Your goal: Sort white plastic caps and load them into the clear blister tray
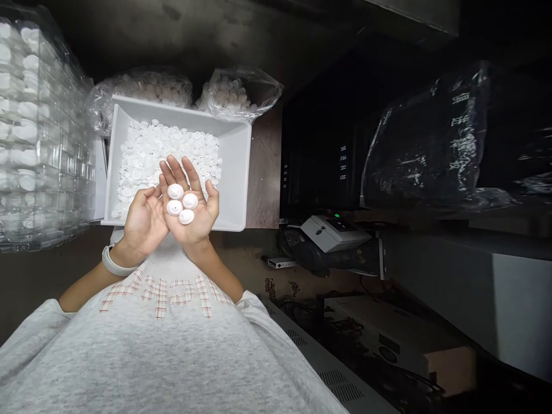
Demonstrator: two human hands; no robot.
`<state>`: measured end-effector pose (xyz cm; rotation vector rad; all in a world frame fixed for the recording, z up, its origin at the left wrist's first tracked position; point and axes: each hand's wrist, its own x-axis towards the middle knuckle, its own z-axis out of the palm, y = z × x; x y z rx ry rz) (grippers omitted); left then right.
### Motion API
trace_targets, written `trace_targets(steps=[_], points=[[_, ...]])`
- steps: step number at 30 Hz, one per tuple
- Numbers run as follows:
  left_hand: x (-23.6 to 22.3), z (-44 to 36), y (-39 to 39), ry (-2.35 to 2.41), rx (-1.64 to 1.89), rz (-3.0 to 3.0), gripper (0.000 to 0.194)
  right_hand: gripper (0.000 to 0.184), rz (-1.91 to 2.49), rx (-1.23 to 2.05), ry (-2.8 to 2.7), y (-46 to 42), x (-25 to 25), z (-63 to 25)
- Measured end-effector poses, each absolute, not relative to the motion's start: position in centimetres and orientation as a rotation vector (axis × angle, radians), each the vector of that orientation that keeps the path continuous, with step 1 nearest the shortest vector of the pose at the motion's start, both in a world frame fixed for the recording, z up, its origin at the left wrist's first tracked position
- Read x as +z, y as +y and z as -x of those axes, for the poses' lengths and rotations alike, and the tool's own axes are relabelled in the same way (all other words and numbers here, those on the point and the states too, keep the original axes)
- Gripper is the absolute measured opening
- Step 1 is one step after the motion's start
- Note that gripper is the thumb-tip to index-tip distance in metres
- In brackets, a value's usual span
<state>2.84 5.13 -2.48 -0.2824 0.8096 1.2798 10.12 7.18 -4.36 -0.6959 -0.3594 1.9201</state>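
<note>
My right hand (192,224) is palm up with its fingers stretched out, and it holds several small white plastic discs (186,217) on the palm and finger bases. Each disc is round with a small raised centre. Against its side rests my left hand (144,224), also palm up and open, with nothing on its palm. Some of the left fingers are partly hidden behind the right hand. Both hands are over the near edge of a light grey plastic bin (235,172). Inside the bin lies a heap of similar white discs (172,144), piled toward its left and middle.
Behind the bin stand two clear plastic bags (233,92) of similar pieces. Stacked clear trays (43,132) holding white parts rise at the left. On the right are dark plastic-wrapped packages (426,144) and a grey device (334,233) with a green light.
</note>
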Motion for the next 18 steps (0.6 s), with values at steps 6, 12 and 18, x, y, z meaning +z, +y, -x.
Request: trace_targets(steps=[6, 12, 18], points=[[-3.3, -2.9, 3.8, 0.780, 1.371, -0.033, 0.023, 0.050, 0.595, 2.021, -0.182, 7.1, -3.6, -10.4], [-2.9, -2.6, 2.8, 0.844, 1.416, -0.416, 0.028, 0.051, 0.494, 2.072, -0.228, 6.2, -1.5, -10.6], [-3.3, -2.5, 2.7, 0.825, 1.458, -0.559, 0.026, 0.055, 0.530, 2.098, -0.237, 5.8, -0.7, -10.9]])
